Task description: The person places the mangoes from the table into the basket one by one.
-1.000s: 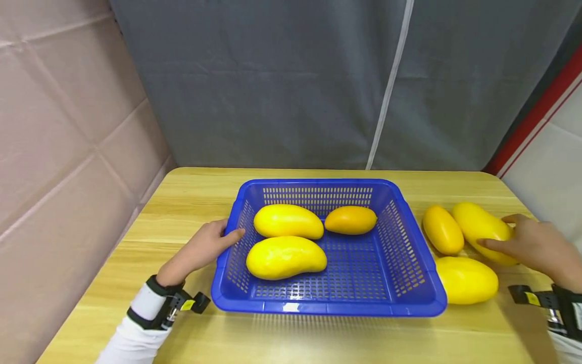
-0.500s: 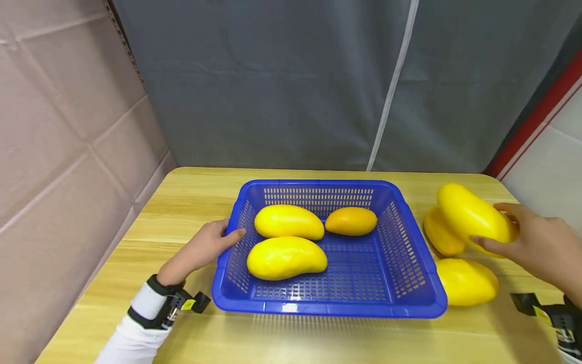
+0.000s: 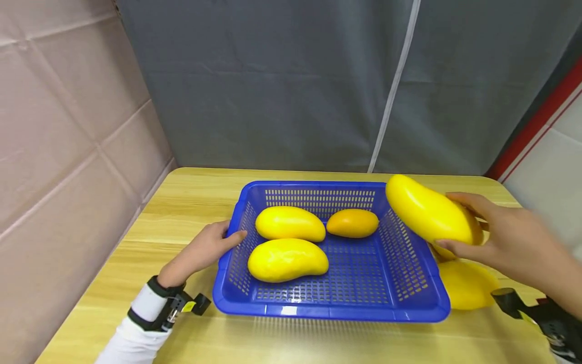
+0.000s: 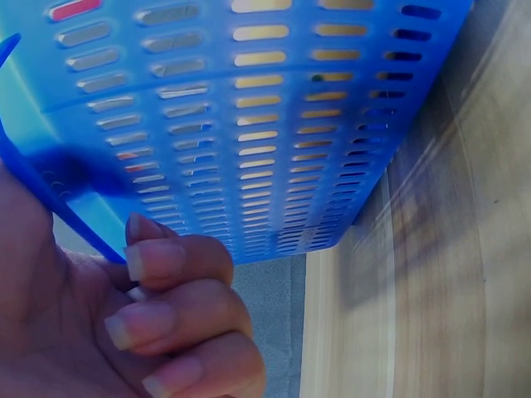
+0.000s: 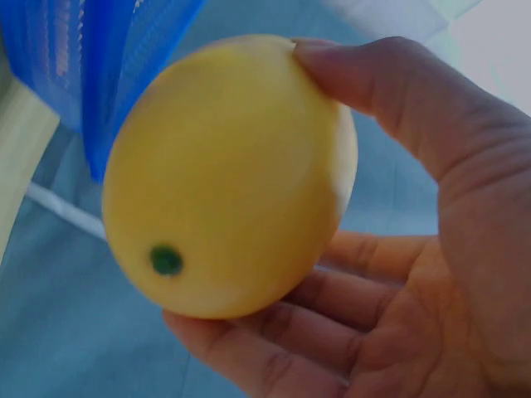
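My right hand (image 3: 504,235) holds a yellow mango (image 3: 429,210) between thumb and fingers, raised at the right rim of the blue basket (image 3: 327,314). In the right wrist view the mango (image 5: 232,182) shows its rounded end with a dark green spot. My left hand (image 3: 204,250) grips the basket's left rim, thumb over the inside. Curled fingers (image 4: 195,303) show below that rim in the left wrist view. Inside the basket lie two yellow mangoes, one behind (image 3: 289,223) and one in front (image 3: 287,260), plus a smaller orange mango (image 3: 352,223).
Right of the basket, another yellow mango (image 3: 468,285) lies on the wooden table (image 3: 195,197). A smaller orange mango there is mostly hidden under the held one. Behind the table hangs a grey curtain (image 3: 273,101); padded pinkish panels (image 3: 68,151) stand at the left.
My right hand has lifted the yellow mango off the table's right side and carried it left to the basket's right rim. The left hand stays on the basket.
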A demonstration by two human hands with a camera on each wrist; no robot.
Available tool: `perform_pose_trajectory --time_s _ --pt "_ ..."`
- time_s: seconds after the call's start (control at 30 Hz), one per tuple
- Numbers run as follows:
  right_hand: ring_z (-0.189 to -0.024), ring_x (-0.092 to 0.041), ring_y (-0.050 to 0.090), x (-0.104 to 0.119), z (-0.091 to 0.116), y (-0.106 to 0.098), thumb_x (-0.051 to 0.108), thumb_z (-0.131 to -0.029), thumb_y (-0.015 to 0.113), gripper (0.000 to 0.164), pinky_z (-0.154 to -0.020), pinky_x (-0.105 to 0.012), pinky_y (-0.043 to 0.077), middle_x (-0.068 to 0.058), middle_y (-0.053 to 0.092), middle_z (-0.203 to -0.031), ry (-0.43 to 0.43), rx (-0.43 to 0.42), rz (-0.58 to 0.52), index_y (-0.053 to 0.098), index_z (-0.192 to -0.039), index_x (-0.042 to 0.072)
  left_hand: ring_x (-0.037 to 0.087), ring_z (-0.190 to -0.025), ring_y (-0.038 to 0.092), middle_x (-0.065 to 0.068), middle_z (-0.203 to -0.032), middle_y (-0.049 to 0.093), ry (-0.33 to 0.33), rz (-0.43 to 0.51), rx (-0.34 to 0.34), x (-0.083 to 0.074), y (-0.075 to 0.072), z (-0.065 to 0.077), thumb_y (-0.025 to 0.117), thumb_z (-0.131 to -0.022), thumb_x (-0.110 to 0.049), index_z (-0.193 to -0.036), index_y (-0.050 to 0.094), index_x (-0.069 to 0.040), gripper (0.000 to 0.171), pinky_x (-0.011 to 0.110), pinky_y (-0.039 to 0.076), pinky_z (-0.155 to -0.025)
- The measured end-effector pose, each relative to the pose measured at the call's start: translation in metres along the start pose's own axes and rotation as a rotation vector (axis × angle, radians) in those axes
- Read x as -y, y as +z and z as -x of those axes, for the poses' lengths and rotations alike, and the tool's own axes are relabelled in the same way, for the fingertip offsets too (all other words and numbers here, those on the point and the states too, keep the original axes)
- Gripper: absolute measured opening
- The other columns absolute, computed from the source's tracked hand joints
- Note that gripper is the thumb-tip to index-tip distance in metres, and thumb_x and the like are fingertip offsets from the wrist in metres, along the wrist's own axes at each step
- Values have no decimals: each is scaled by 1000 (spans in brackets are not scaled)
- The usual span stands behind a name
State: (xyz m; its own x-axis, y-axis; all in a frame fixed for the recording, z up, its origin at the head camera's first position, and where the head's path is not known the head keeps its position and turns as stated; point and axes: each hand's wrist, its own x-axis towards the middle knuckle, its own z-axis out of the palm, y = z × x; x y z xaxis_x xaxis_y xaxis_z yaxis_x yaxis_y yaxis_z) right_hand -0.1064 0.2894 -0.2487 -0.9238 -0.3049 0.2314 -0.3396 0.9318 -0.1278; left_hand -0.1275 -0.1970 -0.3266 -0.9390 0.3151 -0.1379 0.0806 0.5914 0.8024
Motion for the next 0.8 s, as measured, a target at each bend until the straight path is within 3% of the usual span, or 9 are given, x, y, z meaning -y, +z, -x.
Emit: perform_pose_trajectory --time_s 0.1,0.27,0.47,0.57,0.63,0.73,0.8 --pt "-65 -19 56 11 -8 2 48 -66 84 89 -52 -32 45 -13 67 -94 -97 16 -40 47 -134 3 19 -65 67 7 -82 68 -5 5 -1 -1 0 1 52 -99 -28 -126 52 5 43 33 55 -59" --pt "-74 -14 59 21 -20 7 44 -69 84 93 -64 -36 54 -13 66 -112 -255 70 -140 40 -142 7 19 -64 67 7 -82 68 -8 8 -5 -2 1 1 51 -99 -29 -126 53 5 43 33 55 -59" --pt "-92 -20 61 26 -28 11 49 -76 76 91 -79 -50 52 -14 60 -126 -284 186 -240 33 -148 13 19 -65 67 7 -84 68 -6 14 -1 -2 1 0 51 -99 -30 -125 54 4 43 32 55 -59" --pt "-95 -21 59 28 -31 12 53 -76 73 90 -81 -52 51 -13 58 -130 -281 229 -256 34 -148 16 19 -65 67 7 -84 68 -10 13 -1 -3 1 0 51 -99 -30 -125 53 4 43 32 56 -59" --pt "-92 -17 58 30 -33 12 55 -77 72 89 -80 -47 51 -10 58 -129 -300 236 -250 35 -147 16 19 -65 67 7 -83 68 -11 13 -3 -3 1 0 51 -99 -30 -125 53 4 43 32 56 -59" --pt "-69 -8 58 32 -38 14 52 -78 72 86 -64 -33 53 -7 61 -119 -311 289 -291 34 -147 16 19 -65 67 7 -82 68 -15 17 -5 -3 2 0 51 -99 -30 -123 54 4 42 33 55 -59" --pt "-65 -5 54 33 -41 15 51 -79 71 85 -59 -27 50 -4 61 -114 -328 304 -297 35 -147 16 19 -65 67 7 -82 68 -18 20 -6 -2 2 1 51 -99 -30 -122 54 4 41 33 55 -59"
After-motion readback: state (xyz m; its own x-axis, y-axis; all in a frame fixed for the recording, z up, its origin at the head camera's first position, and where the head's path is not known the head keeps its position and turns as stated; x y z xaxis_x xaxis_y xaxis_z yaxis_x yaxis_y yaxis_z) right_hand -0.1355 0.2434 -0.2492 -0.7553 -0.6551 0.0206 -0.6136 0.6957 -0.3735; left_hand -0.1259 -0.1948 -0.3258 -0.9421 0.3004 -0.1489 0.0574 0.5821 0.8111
